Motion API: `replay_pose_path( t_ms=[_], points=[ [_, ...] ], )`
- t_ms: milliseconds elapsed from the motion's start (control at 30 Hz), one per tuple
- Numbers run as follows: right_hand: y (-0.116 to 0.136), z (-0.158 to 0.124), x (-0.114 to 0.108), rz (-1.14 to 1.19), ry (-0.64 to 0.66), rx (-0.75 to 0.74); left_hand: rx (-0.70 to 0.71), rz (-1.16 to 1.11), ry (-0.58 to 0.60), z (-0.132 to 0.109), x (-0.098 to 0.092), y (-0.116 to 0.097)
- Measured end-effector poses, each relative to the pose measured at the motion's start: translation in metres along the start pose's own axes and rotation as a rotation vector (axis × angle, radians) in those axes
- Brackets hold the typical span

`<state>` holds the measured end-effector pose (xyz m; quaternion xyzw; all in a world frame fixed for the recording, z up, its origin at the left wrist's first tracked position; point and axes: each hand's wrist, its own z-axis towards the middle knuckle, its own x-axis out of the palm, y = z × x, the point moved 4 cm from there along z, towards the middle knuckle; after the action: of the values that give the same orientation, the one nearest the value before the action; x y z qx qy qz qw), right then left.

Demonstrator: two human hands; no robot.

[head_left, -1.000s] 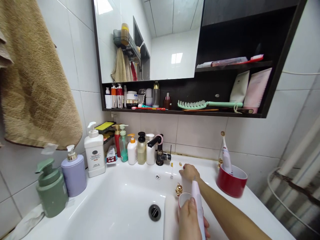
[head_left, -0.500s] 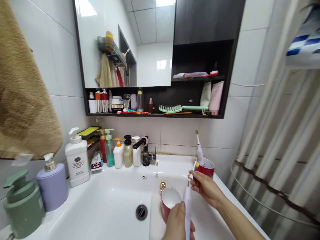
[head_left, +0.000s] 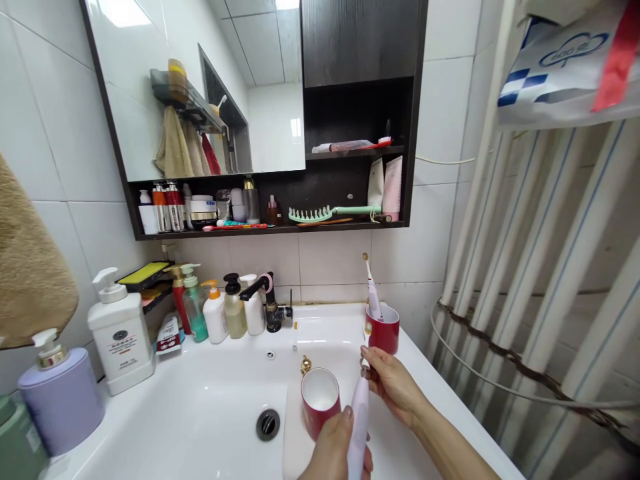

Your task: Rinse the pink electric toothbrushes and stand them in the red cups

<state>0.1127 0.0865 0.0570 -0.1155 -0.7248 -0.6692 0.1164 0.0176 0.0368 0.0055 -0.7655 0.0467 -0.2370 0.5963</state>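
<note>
My left hand (head_left: 334, 450) is wrapped round a red cup (head_left: 320, 401) with a white inside and a white electric toothbrush handle (head_left: 358, 420), both held over the right side of the white sink (head_left: 210, 413). My right hand (head_left: 390, 380) pinches the small brush head (head_left: 367, 333) at the top of that handle. Behind my hands a second red cup (head_left: 384, 329) stands on the sink rim with another electric toothbrush (head_left: 371, 287) upright in it.
A black tap (head_left: 267, 300) and several pump bottles (head_left: 215, 313) line the back of the sink. A white bottle (head_left: 120, 333) and a lilac dispenser (head_left: 60, 393) stand left. A dark shelf (head_left: 270, 220) holds toiletries and a green hairbrush (head_left: 325, 213). A striped curtain (head_left: 550, 267) hangs right.
The view has swung to the right. My right hand has come from the sink ledge to the top of the toothbrush handle with the small brush head. My left hand has raised the cup.
</note>
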Motion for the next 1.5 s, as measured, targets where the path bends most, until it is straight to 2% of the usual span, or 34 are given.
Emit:
replay_pose_path(
  t_ms=[367, 667, 867, 1033, 1200, 1333, 1500],
  points=[
    [-0.003, -0.002, 0.004, -0.137, 0.017, -0.078, -0.112, -0.217, 0.02, 0.0, 0.004, 0.004],
    [0.0, -0.003, 0.007, -0.189, 0.03, -0.113, 0.037, -0.052, -0.021, 0.0, -0.001, 0.0],
    [-0.004, -0.001, 0.008, -0.15, 0.055, -0.077, -0.01, -0.154, 0.046, -0.001, 0.001, 0.0],
    [-0.002, -0.004, 0.009, -0.184, 0.031, -0.102, 0.069, 0.049, -0.053, -0.001, -0.005, -0.004],
    [-0.002, -0.006, 0.01, -0.184, 0.018, -0.091, 0.037, -0.097, 0.049, 0.002, -0.002, 0.0],
    [-0.001, -0.006, 0.011, -0.18, 0.025, -0.104, 0.066, -0.035, 0.01, 0.003, -0.003, -0.001],
    [-0.001, -0.005, 0.011, -0.151, 0.031, -0.073, -0.021, -0.122, 0.02, 0.002, -0.001, 0.001]
  ],
)
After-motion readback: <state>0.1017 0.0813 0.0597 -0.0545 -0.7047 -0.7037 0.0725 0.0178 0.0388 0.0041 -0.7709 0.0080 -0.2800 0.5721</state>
